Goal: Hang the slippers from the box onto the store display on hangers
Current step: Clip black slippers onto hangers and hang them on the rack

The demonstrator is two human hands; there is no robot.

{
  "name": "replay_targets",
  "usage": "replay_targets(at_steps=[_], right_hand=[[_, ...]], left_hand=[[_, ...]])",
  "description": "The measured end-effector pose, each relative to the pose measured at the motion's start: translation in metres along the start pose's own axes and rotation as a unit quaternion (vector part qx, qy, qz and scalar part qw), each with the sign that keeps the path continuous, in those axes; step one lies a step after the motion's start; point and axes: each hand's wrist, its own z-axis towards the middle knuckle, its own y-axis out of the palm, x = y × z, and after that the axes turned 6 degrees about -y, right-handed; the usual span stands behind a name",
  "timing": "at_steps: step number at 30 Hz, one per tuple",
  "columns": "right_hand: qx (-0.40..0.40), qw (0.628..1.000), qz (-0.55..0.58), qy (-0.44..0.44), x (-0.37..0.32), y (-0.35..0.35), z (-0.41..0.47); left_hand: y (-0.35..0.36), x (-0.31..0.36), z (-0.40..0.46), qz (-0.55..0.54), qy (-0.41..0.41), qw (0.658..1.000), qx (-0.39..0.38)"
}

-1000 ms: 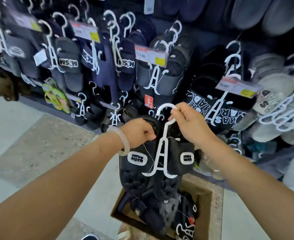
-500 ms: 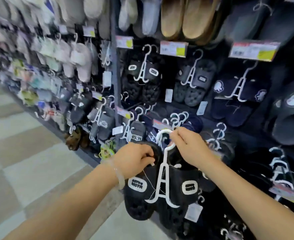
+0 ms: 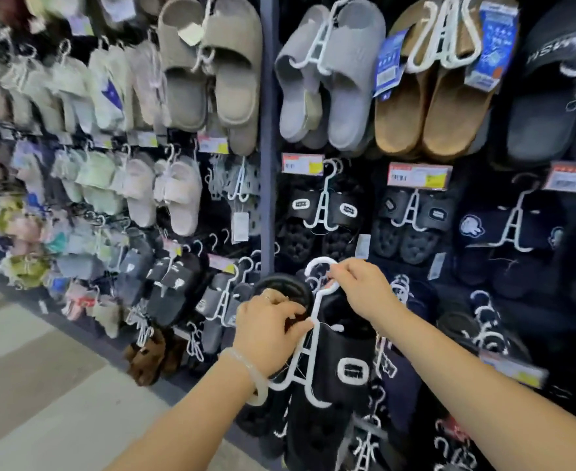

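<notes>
**1 pair of black slippers on its hanger, held up to the display but not yet hung**

A person stands facing a shop wall crowded with slippers, seen from a head-worn camera looking down their 2 bare forearms. Between the hands is 1 pair of black slippers (image 3: 334, 365) already fitted on a white hanger (image 3: 308, 355) shaped like the letter A, with a white oval logo on the strap of the right slipper.

The right hand (image 3: 361, 288) pinches the hanger just below its curved hook (image 3: 318, 266), fingers closed on the plastic. The left hand (image 3: 269, 334), with a pale bangle (image 3: 257, 379) on the wrist, is closed around the hanger's stem and the top edge of the left slipper.

The hook is raised in front of the dark lower section of the store display (image 3: 267, 130), near a cluster of white hanger hooks already on the wall. It looks free in the air; whether it touches a peg cannot be told.

Directly above hangs a matching black pair (image 3: 324, 215) with the same oval logos, which suggests where this style belongs.

Judging from this, mounting the pair on its hanger is done. Still to do: catch the hook on a peg and let go. The box is not in view, so how many pairs remain cannot be told.
</notes>
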Motion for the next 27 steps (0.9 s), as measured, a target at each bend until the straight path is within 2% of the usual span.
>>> replay_targets(at_steps=[5, 14, 22, 27], right_hand=[[0.052, 0.998, 0.013, 0.026, -0.005, 0.001, 0.055], [0.137, 0.988, 0.061, 0.047, 0.026, -0.01, 0.176], [0.203, 0.978, 0.046, 0.018, 0.046, -0.02, 0.281], [0.215, 0.975, 0.044, -0.022, 0.046, -0.015, 0.318]], left_hand=[[0.005, -0.005, 0.048, -0.052, 0.026, 0.996, 0.067], [0.03, -0.007, 0.183, -0.076, 0.078, 0.992, 0.064], [0.045, -0.002, 0.29, -0.128, 0.082, 0.986, 0.067], [0.052, -0.017, 0.327, -0.169, 0.093, 0.975, 0.106]])
